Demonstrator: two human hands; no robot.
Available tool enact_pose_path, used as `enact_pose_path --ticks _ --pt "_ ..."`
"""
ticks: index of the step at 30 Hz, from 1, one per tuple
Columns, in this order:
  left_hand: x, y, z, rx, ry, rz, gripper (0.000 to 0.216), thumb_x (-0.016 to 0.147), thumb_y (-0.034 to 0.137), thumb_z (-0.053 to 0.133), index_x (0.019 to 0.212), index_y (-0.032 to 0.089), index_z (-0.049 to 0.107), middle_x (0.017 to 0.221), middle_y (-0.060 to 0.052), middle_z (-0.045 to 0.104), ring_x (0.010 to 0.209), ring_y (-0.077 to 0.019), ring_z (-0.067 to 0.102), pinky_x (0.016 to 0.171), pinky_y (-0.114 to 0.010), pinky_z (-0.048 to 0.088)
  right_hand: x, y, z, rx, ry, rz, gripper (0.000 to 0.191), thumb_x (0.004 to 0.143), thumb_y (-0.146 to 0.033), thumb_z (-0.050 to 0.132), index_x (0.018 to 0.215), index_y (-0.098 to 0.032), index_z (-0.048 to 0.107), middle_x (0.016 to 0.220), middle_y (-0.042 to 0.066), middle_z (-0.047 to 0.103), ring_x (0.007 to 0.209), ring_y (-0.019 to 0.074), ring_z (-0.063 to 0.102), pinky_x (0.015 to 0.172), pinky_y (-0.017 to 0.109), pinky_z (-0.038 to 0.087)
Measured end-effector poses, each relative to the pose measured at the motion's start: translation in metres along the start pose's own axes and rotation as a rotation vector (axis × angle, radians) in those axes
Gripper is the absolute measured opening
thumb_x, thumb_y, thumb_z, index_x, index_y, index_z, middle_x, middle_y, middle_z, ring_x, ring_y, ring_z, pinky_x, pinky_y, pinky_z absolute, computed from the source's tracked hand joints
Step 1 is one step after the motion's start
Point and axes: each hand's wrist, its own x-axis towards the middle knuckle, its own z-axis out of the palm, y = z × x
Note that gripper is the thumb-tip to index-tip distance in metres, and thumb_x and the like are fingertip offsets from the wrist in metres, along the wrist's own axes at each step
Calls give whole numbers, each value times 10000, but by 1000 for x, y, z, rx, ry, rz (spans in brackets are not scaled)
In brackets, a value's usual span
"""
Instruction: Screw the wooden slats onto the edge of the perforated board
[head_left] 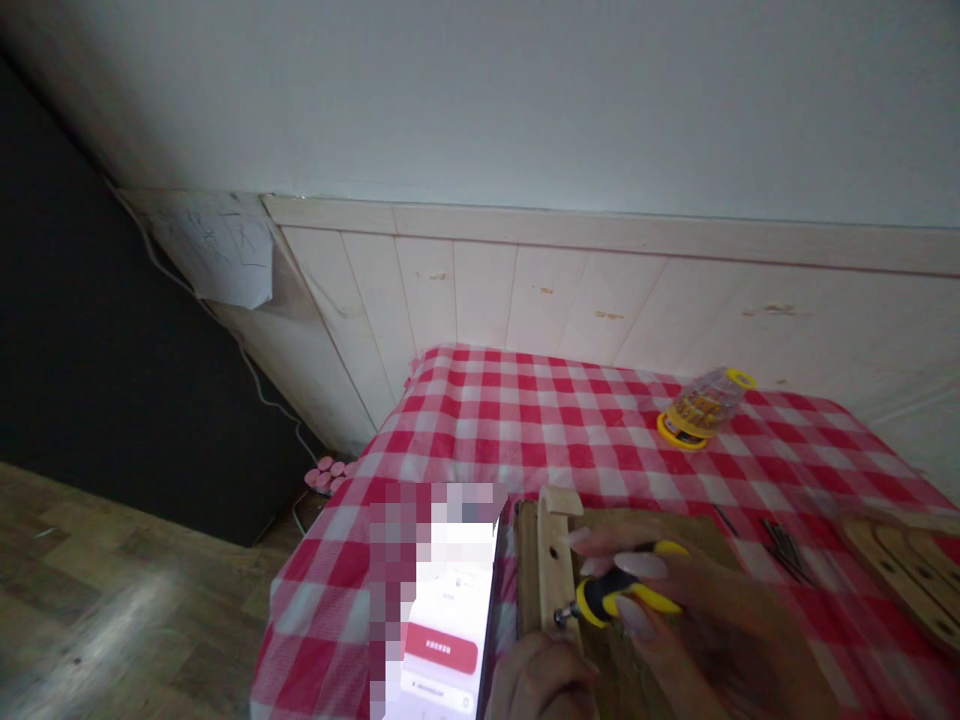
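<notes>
My right hand [697, 610] is closed around a yellow and black screwdriver [600, 597]. The driver's tip points left and meets a dark screw head or hole in a pale wooden piece [555, 570]. This piece curves like a hook at its far end and has another dark hole farther up. Curled over its near end are the fingers of my left hand [544, 680], holding it down. Beneath lies a brown wooden board [682, 525], partly covered by my right hand.
A lit phone [442, 640] is left of the board. Several dark screws or bits [784, 550] lie to the right, near curved wooden pieces [900, 570] with holes. A clear, yellow-ended bit case [705, 408] rests on the checked tablecloth [525, 410]. Behind stands a panelled wall [480, 290].
</notes>
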Motion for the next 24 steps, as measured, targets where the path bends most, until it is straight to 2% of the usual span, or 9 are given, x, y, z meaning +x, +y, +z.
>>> enact_pose_path --ticks 3,5,8,12,15,17,19,21,24 --pt "5 -4 -7 6 -33 30 190 1022 115 573 945 275 640 807 64 764 709 -76 779 673 -109 637 -4 3 3 19 128 35 389 973 -126 675 1274 -371 675 1146 34 828 996 235 830 706 299 720" --pt "4 -2 -9 51 -48 -16 173 1020 122 582 949 269 641 832 48 768 771 -93 794 715 -126 649 -2 3 6 45 237 39 362 994 -175 683 1292 -378 652 1117 27 830 956 233 833 697 317 725" --pt "0 -4 -10 42 -86 11 157 1039 164 559 960 267 646 844 32 773 802 -109 799 744 -151 661 7 4 6 34 357 24 322 1002 -226 708 1278 -377 636 1071 9 831 868 219 829 705 352 724" --pt "-6 -14 -8 -33 -152 68 167 1058 203 521 998 277 658 858 25 776 765 -109 781 758 -179 668 21 5 -8 -106 405 79 244 986 -285 735 1214 -337 666 1129 5 810 972 175 804 821 284 676" --pt "-11 -20 -5 -55 -155 54 158 1063 224 514 1030 281 657 870 19 770 779 -113 771 756 -186 662 23 5 -31 -250 228 152 253 1013 -360 680 1265 -347 680 1186 22 807 1033 197 799 786 269 666" --pt "-14 -21 -3 -53 -136 46 152 1067 244 511 1046 285 656 886 16 768 802 -121 772 751 -193 659 22 4 -47 -406 110 126 287 1028 -405 643 1307 -368 701 1210 32 814 1013 232 809 718 292 668" --pt "-16 -22 -1 -57 -121 46 133 1065 261 524 1071 291 654 920 14 772 835 -128 776 766 -203 658 24 7 -60 -535 19 62 303 1033 -418 620 1316 -379 723 1201 39 824 1030 269 806 747 346 677" --pt "-18 -21 0 -79 -116 46 118 1058 272 548 1120 288 648 963 8 779 872 -133 777 790 -207 658 32 16 -67 -594 -102 36 332 1034 -366 588 1336 -363 726 1190 55 829 1021 281 805 774 382 675" --pt "-20 -17 2 -97 -109 20 165 1043 273 576 1201 278 624 994 -3 784 891 -140 780 800 -220 663 55 43 -67 -601 -412 115 401 1012 -254 530 1363 -302 719 1165 80 837 991 264 805 800 384 652"
